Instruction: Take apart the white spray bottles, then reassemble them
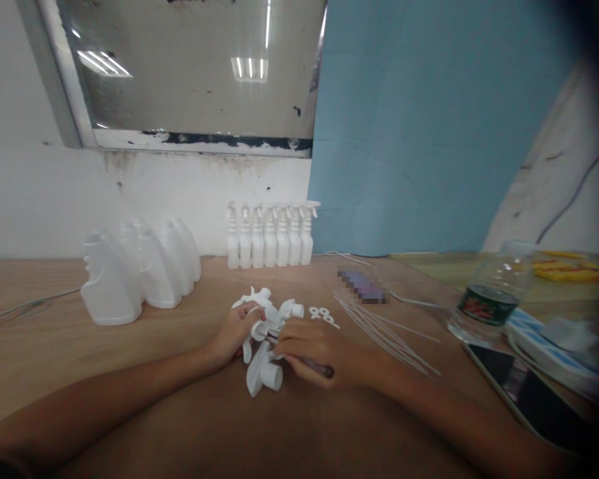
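My left hand point(233, 332) is closed around a white spray trigger head point(259, 328), with the thumb and fingers on its upper side. In my right hand point(314, 346) is a slim tool with a brown handle point(317, 366). Its front end points at the held trigger head, but the fingers hide the tip, so its exact kind and any contact cannot be made out. Another white trigger head point(264, 374) lies on the table just in front of both hands. More loose trigger heads point(292, 310) lie just behind them. Small white rings point(320, 313) are right of these.
White bottles without tops point(112, 286) stand at the left. Several spray bottles with triggers point(269, 239) line the wall. Thin white tubes point(379, 332) lie at the right, near a blurred phone-like object point(363, 286), a water bottle point(494, 299), a power strip point(554, 352) and a dark phone point(524, 392).
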`<state>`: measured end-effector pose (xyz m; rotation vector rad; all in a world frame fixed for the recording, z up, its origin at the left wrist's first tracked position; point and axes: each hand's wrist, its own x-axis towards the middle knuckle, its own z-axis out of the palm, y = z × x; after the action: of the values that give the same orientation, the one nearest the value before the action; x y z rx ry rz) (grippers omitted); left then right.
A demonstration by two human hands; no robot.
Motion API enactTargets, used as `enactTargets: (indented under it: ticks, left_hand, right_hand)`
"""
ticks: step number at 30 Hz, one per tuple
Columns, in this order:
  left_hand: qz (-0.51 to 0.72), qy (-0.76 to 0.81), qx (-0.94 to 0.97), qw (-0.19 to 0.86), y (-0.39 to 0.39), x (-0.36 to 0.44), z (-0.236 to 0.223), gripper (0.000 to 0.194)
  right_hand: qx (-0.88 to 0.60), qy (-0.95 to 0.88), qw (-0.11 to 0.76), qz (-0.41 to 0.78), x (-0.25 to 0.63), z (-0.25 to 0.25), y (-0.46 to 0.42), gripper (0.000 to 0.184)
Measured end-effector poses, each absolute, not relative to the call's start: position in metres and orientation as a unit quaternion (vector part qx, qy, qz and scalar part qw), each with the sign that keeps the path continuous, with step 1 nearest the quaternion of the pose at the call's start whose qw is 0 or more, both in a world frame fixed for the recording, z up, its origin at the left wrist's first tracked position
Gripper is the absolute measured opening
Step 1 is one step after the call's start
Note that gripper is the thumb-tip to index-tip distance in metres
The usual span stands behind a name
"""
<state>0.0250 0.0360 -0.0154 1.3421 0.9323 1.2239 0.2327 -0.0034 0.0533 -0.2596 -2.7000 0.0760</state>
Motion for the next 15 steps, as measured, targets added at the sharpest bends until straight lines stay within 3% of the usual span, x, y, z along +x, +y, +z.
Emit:
enactTargets:
  ticks: [8, 15]
  left_hand:
    - [0.5, 0.374, 0.587, 0.514, 0.032, 0.026, -0.01, 0.037]
    - [0.485, 0.39, 0.573, 0.533, 0.04, 0.022, -0.017, 0.045]
  right_hand:
    - [-0.089, -0.982, 0.164, 0.038, 0.235, 0.054, -0.002, 0.024]
    - [-0.087, -0.966, 0.241, 0.045, 0.231, 0.039, 0.005, 0.025]
